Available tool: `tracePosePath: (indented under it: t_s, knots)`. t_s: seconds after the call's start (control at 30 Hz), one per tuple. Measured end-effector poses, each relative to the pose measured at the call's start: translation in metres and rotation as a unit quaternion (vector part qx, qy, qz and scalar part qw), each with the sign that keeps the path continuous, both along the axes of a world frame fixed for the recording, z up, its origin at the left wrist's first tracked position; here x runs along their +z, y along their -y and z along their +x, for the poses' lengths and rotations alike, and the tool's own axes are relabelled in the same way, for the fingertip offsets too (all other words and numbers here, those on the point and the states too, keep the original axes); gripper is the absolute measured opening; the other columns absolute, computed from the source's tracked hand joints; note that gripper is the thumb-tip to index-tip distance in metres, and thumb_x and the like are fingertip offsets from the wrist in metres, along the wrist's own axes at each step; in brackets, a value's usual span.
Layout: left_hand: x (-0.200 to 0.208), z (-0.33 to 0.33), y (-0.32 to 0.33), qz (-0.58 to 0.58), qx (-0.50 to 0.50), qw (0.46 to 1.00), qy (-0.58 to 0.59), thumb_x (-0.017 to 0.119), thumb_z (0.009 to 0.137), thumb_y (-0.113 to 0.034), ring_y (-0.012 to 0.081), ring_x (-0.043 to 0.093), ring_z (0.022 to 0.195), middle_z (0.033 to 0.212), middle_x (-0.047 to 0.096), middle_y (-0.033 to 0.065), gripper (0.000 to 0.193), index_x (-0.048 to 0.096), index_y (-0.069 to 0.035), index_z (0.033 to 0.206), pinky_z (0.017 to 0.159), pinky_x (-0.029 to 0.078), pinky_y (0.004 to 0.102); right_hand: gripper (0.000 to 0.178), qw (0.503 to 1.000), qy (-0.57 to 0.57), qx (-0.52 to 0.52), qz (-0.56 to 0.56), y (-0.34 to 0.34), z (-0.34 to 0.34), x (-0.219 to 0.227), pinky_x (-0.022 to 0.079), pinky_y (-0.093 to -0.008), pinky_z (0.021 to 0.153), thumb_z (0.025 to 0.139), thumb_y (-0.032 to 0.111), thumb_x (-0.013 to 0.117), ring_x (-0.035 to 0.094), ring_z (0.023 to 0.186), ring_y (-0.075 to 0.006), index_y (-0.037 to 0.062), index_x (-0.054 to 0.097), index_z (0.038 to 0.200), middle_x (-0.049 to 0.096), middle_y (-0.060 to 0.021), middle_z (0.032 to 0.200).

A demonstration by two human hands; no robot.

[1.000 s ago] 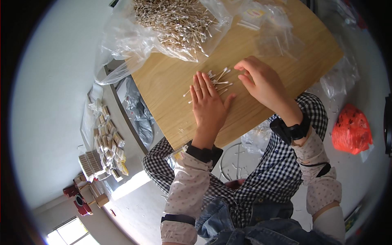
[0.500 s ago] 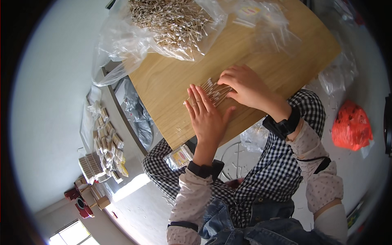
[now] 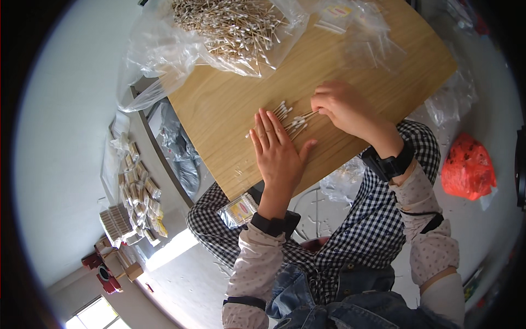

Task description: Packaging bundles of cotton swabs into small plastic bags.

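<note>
Several cotton swabs (image 3: pixel 297 125) with white tips and thin tan sticks lie loosely on the wooden table (image 3: pixel 230 104). My left hand (image 3: pixel 278 153) rests flat over part of them, fingers stretched out and thumb apart; some tips stick out past its fingers. To the right, my right hand (image 3: pixel 345 109) pinches the stick ends of a few swabs between thumb and fingertips, their white tips pointing left toward my left hand. How many it grips is hidden. A large heap of swabs (image 3: pixel 230 30) fills an open clear plastic bag (image 3: pixel 189 49) at the far side.
Clear small bags (image 3: pixel 364 33) lie at the table's far right. A filled swab pack (image 3: pixel 239 211) rests on my left leg. Bundled packs (image 3: pixel 139 192) are piled on a surface at left. A red plastic bag (image 3: pixel 468 167) stands on the floor at right.
My right hand has drawn away to the right from my left hand, pulling a few swabs with it. The left hand stays flat in nearly the same place.
</note>
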State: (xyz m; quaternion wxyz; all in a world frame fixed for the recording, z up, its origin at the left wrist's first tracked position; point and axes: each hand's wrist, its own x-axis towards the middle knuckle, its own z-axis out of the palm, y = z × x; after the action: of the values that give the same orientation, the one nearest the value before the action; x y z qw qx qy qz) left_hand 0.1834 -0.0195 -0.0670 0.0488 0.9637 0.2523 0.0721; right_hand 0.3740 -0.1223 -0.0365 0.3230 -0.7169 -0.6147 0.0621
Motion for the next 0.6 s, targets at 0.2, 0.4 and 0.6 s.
tracePosePath:
  t_s: [0.2,0.4,0.6]
  knots:
    - [0.001,0.0,0.0,0.003,-0.005,1.0,0.003,0.048,0.093,-0.067,0.0404,0.017,0.153,0.162,0.02,0.0299,0.105,0.019,0.013,0.153,0.123,0.016,0.0534,0.008,0.995,-0.022,-0.085,-0.038,0.022,0.033,0.005,0.046,-0.044,0.066,0.08,-0.002,0.062,0.06,0.073,-0.0356,0.0023,0.057,0.074,0.061,-0.0139,0.074]
    - [0.007,-0.008,0.014,-0.003,-0.039,0.999,-0.026,0.048,0.093,-0.068,0.0402,0.017,0.153,0.162,0.021,0.0297,0.105,0.02,0.013,0.153,0.123,0.016,0.0535,0.006,0.992,0.037,-0.103,0.059,-0.016,0.024,-0.009,0.048,-0.0432,0.071,0.078,-0.001,0.064,0.061,0.079,-0.0325,0.0037,0.061,0.078,0.063,-0.0113,0.078]
    - [0.003,-0.01,0.018,0.004,-0.017,1.0,0.016,0.044,0.092,-0.073,0.04,0.018,0.153,0.161,0.023,0.0295,0.108,0.021,0.012,0.154,0.122,0.018,0.0534,0.006,0.998,0.006,0.039,0.041,-0.056,-0.025,-0.019,0.047,-0.0375,0.087,0.076,0.004,0.07,0.063,0.092,-0.026,0.0067,0.068,0.081,0.066,-0.0049,0.083]
